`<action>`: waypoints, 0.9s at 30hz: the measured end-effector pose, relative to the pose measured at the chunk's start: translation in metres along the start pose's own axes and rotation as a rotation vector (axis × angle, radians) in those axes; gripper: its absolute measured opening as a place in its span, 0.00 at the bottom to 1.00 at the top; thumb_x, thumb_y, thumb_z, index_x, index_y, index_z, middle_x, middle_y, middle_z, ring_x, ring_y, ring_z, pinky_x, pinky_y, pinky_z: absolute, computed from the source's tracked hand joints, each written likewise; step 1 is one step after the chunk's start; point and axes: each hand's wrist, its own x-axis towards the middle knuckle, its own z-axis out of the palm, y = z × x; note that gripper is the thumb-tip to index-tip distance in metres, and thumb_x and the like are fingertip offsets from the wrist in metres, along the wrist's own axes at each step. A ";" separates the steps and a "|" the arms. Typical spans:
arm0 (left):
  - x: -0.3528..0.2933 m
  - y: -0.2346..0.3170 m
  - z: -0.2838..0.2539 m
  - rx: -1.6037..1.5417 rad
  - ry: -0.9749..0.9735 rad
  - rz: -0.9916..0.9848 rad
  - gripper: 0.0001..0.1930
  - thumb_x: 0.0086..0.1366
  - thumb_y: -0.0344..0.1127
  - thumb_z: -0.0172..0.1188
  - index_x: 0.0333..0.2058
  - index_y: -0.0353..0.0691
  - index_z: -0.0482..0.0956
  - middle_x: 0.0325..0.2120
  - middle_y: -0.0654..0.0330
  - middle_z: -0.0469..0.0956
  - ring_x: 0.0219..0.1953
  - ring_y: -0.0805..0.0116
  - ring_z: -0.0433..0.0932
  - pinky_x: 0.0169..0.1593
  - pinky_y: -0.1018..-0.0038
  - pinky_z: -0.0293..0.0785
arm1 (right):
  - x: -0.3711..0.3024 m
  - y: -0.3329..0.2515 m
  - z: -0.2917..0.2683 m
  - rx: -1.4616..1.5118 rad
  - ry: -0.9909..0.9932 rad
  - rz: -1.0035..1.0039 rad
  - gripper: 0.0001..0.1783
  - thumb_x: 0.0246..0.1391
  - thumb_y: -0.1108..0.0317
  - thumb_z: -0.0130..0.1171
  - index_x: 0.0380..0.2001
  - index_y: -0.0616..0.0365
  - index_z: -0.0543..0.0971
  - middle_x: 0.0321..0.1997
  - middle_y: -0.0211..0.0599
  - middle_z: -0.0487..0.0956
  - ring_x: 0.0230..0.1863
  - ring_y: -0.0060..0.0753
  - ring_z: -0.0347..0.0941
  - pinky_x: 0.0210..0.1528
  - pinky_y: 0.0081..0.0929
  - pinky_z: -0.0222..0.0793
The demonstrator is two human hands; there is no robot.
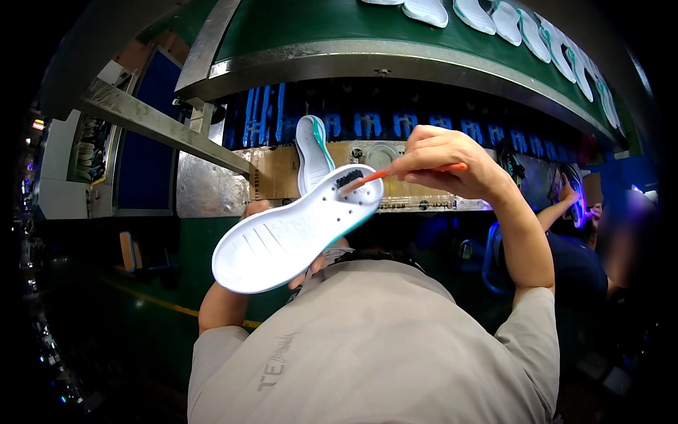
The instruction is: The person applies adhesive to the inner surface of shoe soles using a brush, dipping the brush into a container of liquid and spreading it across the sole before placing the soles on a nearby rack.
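White sole (pixel 272 244) between 2 hands (pixel 439 161).

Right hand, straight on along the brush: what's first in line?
Likely the nearer sole, at its narrower end. In view, the brush in the right hand overlaps it; depth is unclear, so contact can't be confirmed.

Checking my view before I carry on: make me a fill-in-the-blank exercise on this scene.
1. The right hand holds a brush whose handle is coloured ____.
2. The bristles are coloured ____.
3. The white shoe sole is held in the person's ____ hand.
4. At the top, a row of soles lies on a belt coloured ____.

Missing words: orange; black; left; green.
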 end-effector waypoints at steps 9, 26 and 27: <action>-0.003 -0.012 -0.006 0.246 0.078 0.159 0.52 0.62 0.62 0.57 0.73 0.29 0.53 0.51 0.18 0.69 0.38 0.23 0.82 0.33 0.46 0.86 | -0.024 0.015 0.021 0.022 0.135 0.223 0.08 0.61 0.74 0.64 0.41 0.61 0.88 0.32 0.35 0.88 0.33 0.31 0.83 0.41 0.26 0.79; 0.016 0.008 -0.032 0.868 0.328 0.344 0.50 0.67 0.67 0.56 0.73 0.32 0.56 0.55 0.30 0.75 0.50 0.45 0.84 0.50 0.59 0.87 | -0.081 0.033 0.047 0.825 0.786 0.591 0.18 0.74 0.63 0.54 0.46 0.67 0.85 0.35 0.38 0.86 0.39 0.24 0.80 0.47 0.23 0.73; 0.019 0.009 -0.037 0.770 0.290 0.314 0.48 0.69 0.67 0.53 0.72 0.32 0.59 0.53 0.28 0.75 0.49 0.41 0.84 0.48 0.59 0.87 | -0.097 0.038 0.050 0.819 0.863 0.616 0.17 0.74 0.63 0.53 0.48 0.68 0.83 0.37 0.39 0.86 0.40 0.25 0.80 0.47 0.24 0.73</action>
